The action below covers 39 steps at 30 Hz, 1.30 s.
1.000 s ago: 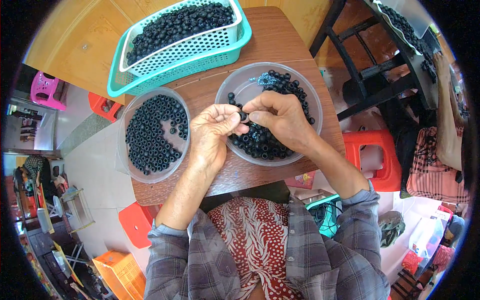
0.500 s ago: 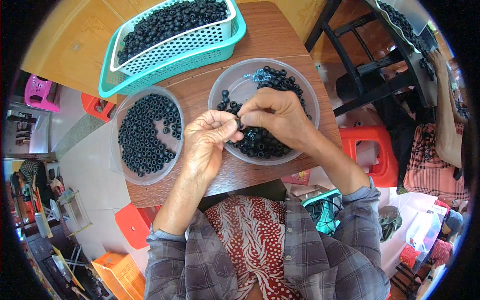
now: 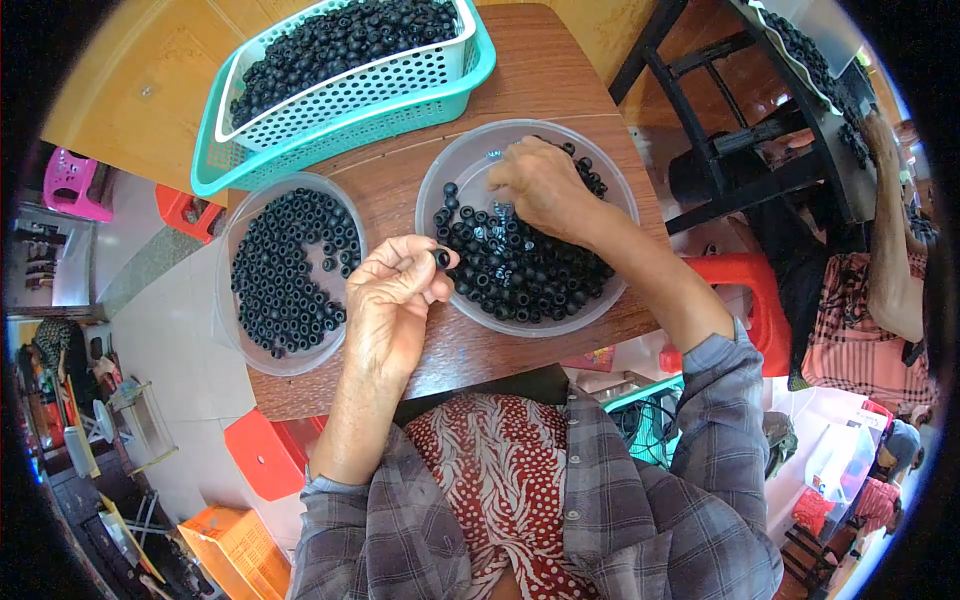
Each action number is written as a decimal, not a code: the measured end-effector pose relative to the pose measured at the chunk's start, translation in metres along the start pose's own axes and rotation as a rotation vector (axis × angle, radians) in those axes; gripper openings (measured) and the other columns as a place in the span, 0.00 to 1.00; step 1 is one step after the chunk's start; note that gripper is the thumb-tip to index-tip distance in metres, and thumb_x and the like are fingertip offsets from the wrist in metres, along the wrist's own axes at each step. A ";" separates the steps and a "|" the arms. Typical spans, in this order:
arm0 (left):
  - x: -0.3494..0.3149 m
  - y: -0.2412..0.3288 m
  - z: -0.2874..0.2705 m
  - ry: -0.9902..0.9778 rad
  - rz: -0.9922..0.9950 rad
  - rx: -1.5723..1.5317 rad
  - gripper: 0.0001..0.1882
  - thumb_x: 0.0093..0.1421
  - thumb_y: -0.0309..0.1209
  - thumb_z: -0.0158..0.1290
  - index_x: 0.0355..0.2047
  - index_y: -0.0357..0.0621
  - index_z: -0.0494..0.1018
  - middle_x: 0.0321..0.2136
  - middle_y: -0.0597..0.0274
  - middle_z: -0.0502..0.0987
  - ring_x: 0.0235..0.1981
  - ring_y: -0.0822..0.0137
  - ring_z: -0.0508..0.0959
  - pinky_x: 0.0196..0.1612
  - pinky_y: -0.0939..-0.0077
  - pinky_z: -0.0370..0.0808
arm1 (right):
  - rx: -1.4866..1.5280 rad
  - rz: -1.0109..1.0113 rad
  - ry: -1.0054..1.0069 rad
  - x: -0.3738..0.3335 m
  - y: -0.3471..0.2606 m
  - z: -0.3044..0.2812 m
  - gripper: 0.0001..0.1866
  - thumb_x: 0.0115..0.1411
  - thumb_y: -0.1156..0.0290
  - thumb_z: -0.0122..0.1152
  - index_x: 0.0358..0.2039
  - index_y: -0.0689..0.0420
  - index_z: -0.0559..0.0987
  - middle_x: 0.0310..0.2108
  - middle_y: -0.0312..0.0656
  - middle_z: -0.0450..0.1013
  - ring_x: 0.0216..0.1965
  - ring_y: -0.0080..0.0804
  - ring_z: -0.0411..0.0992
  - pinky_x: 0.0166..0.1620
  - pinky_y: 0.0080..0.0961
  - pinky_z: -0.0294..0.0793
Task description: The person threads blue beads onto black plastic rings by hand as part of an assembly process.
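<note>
The left hand point(image 3: 392, 300) pinches a bead point(image 3: 441, 259) between thumb and fingers. Ahead and to its right, the right hand point(image 3: 548, 190) reaches into a bowl point(image 3: 466, 182) of black beads point(image 3: 530, 290); a tub point(image 3: 316, 260) of them sits just left of the left hand.

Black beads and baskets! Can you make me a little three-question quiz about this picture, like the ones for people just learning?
1. What small thing can you see in the left hand?
2. True or false: the white basket sits inside the teal basket.
3. Which of these is the right hand over?
A: the orange crate
B: the round clear tub
C: the pink stool

Key:
1. A black bead, pinched at the fingertips.
2. True.
3. B.
</note>
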<state>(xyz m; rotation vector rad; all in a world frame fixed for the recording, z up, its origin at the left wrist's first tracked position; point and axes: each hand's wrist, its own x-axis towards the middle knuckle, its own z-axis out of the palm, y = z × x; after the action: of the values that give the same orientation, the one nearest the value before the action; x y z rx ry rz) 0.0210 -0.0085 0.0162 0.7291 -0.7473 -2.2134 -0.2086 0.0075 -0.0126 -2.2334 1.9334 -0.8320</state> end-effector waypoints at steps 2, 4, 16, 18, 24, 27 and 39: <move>0.000 -0.001 -0.001 0.000 0.005 -0.020 0.06 0.55 0.22 0.54 0.34 0.34 0.72 0.30 0.49 0.77 0.23 0.69 0.73 0.30 0.76 0.70 | -0.075 -0.030 -0.060 0.005 0.006 0.008 0.02 0.45 0.75 0.61 0.22 0.56 0.79 0.24 0.45 0.71 0.33 0.45 0.69 0.36 0.39 0.68; 0.000 -0.002 -0.002 -0.001 0.008 -0.040 0.06 0.55 0.21 0.54 0.33 0.33 0.72 0.30 0.48 0.77 0.23 0.68 0.74 0.30 0.78 0.72 | -0.122 -0.003 -0.041 0.009 0.009 0.010 0.02 0.45 0.73 0.61 0.22 0.56 0.79 0.25 0.45 0.71 0.33 0.45 0.69 0.36 0.39 0.68; 0.000 -0.003 -0.003 0.015 0.003 -0.016 0.05 0.56 0.22 0.53 0.34 0.36 0.72 0.30 0.50 0.77 0.22 0.70 0.72 0.30 0.75 0.68 | -0.031 -0.051 -0.075 0.005 0.009 0.007 0.04 0.44 0.75 0.60 0.24 0.54 0.80 0.23 0.45 0.71 0.33 0.46 0.69 0.35 0.38 0.68; 0.000 -0.003 -0.002 0.031 0.006 -0.038 0.06 0.55 0.21 0.54 0.34 0.34 0.72 0.31 0.46 0.77 0.21 0.69 0.74 0.29 0.78 0.72 | -0.050 -0.051 -0.047 0.008 0.007 0.001 0.05 0.44 0.76 0.60 0.24 0.54 0.80 0.23 0.45 0.71 0.33 0.46 0.69 0.35 0.38 0.68; -0.001 -0.003 -0.001 0.035 0.012 -0.016 0.06 0.54 0.21 0.54 0.34 0.34 0.72 0.31 0.47 0.77 0.21 0.69 0.74 0.29 0.80 0.72 | -0.131 -0.080 -0.202 0.005 0.005 -0.010 0.02 0.43 0.77 0.58 0.19 0.56 0.77 0.23 0.46 0.70 0.32 0.47 0.69 0.33 0.41 0.68; -0.002 -0.005 0.001 0.037 0.032 0.002 0.06 0.54 0.21 0.54 0.34 0.34 0.72 0.31 0.48 0.77 0.21 0.70 0.74 0.28 0.81 0.72 | -0.166 -0.150 -0.182 0.009 0.001 -0.004 0.02 0.42 0.77 0.58 0.16 0.58 0.75 0.23 0.47 0.71 0.31 0.47 0.69 0.33 0.41 0.68; -0.003 -0.007 0.002 0.041 0.050 0.018 0.05 0.55 0.21 0.53 0.33 0.34 0.72 0.30 0.48 0.77 0.21 0.70 0.74 0.28 0.80 0.72 | -0.108 -0.071 -0.120 0.001 0.001 -0.003 0.02 0.45 0.79 0.57 0.21 0.59 0.77 0.25 0.48 0.71 0.33 0.49 0.69 0.37 0.41 0.68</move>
<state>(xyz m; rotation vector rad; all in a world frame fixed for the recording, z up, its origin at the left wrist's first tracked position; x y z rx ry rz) 0.0184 -0.0011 0.0140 0.7538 -0.7578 -2.1432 -0.2105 0.0072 -0.0100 -2.3661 1.8977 -0.5992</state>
